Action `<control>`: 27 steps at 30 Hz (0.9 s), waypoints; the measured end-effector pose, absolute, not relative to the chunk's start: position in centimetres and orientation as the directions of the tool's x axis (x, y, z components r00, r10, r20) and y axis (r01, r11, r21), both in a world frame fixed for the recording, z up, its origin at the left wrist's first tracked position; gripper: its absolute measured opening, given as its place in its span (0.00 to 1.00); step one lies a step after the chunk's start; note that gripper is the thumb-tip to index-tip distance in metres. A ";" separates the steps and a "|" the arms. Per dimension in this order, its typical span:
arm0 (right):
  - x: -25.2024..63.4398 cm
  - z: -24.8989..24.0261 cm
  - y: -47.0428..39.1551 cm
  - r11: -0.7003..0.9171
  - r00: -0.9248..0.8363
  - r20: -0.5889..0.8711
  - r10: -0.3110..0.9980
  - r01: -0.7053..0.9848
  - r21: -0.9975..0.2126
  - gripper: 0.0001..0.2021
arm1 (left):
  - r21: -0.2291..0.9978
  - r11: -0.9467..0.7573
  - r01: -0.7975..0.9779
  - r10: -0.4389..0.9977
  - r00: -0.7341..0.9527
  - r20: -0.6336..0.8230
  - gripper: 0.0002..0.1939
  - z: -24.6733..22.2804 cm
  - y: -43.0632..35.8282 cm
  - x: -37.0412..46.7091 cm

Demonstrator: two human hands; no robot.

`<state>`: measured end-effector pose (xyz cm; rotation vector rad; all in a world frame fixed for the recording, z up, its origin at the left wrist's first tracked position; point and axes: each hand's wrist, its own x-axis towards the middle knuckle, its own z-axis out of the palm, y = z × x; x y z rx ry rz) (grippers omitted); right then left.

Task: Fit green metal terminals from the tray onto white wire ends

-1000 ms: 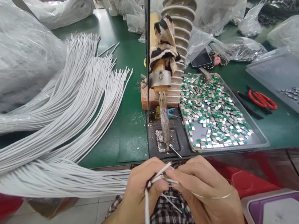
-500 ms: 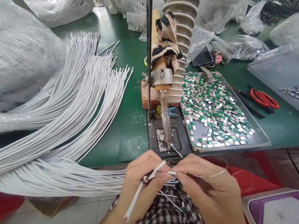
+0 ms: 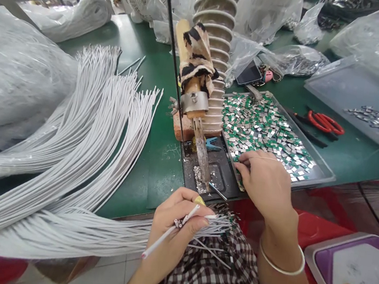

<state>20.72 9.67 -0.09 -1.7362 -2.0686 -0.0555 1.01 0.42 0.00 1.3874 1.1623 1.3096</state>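
My left hand (image 3: pixel 173 233) is closed on a white cable (image 3: pixel 212 217), whose end sticks out past the thumb and forefinger. Across the same hand lies another short white piece (image 3: pixel 158 242) with small open ends. A bundle of white cables (image 3: pixel 93 236) runs in from the left and passes beneath the hand toward my lap. My right hand (image 3: pixel 268 180) is over the near left corner of the tray (image 3: pixel 324 178) of small green-and-silver circuit boards (image 3: pixel 265 124). Its thumb and forefinger are nearly together at the tray edge; anything between them is too small to make out. A thin wire crosses its fingers.
A soldering iron (image 3: pixel 202 153) points down over a black pad (image 3: pixel 224 179), beside a ribbed hose (image 3: pixel 216 6). More white cables (image 3: pixel 109 117) cover the left of the table. Red-handled pliers (image 3: pixel 324 122), a phone (image 3: pixel 249 73) and a plastic bin (image 3: pixel 363 123) sit to the right.
My right hand has left the cable end by my left hand and moved up and right to the tray. My left hand keeps its hold on the cable. The view has shifted slightly.
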 end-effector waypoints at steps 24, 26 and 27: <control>17.0 1.6 2.6 0.419 -0.105 0.409 0.906 0.345 -0.840 0.08 | 0.982 -0.142 0.124 0.985 -0.078 0.152 0.11 1.5 1.1 2.1; 17.0 1.6 2.6 0.433 -0.124 0.417 0.900 0.344 -0.833 0.08 | 0.981 -0.145 0.126 0.985 -0.073 0.155 0.11 1.6 1.1 2.0; 17.0 1.5 2.5 0.450 -0.139 0.429 0.892 0.349 -0.822 0.08 | 0.981 -0.149 0.126 0.984 -0.076 0.160 0.11 1.7 1.1 2.0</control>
